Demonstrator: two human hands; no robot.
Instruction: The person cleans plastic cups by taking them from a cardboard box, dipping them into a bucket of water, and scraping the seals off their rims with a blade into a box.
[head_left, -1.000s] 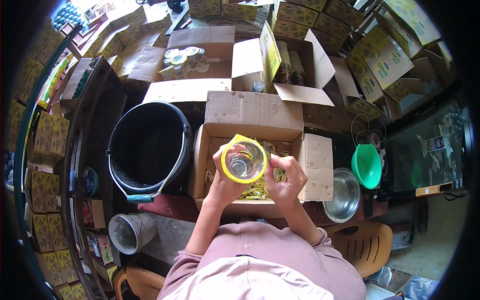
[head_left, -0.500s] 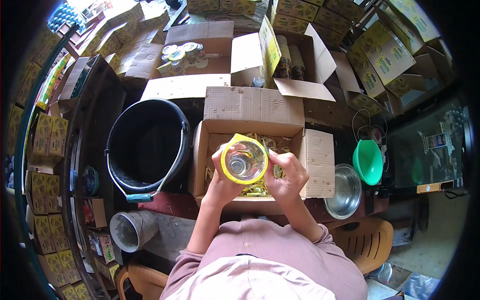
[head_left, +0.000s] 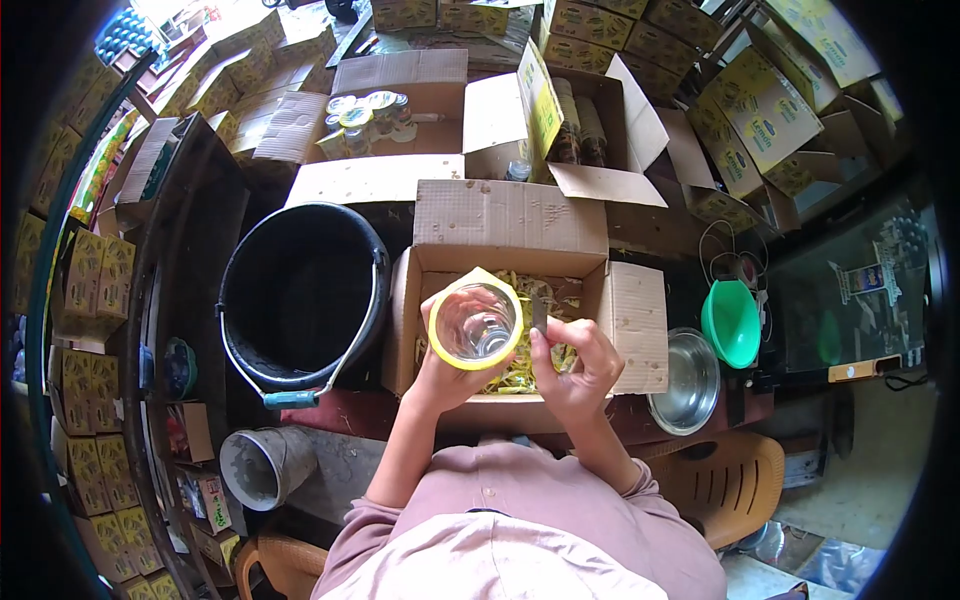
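Observation:
A clear cup (head_left: 487, 343) with a yellow rim is held over an open cardboard box (head_left: 510, 220), its mouth facing the camera. My left hand (head_left: 441, 378) is wrapped round the cup's left and lower side. Just right of the cup, my right hand (head_left: 577, 367) pinches a small dark flat blade (head_left: 539, 314) between thumb and fingers, apart from the rim. Yellow-green scraps (head_left: 520, 375) lie inside the box beneath the cup.
To the left stand a black bucket (head_left: 303, 295) and a grey bucket (head_left: 262, 467). A green bowl (head_left: 731, 323) and a metal bowl (head_left: 686, 382) are at right. Behind are open boxes, one with several lidded cups (head_left: 357, 117).
The cup has moved slightly left and tilted. My right hand has drawn away from the rim, and the dark blade now shows upright between its fingers.

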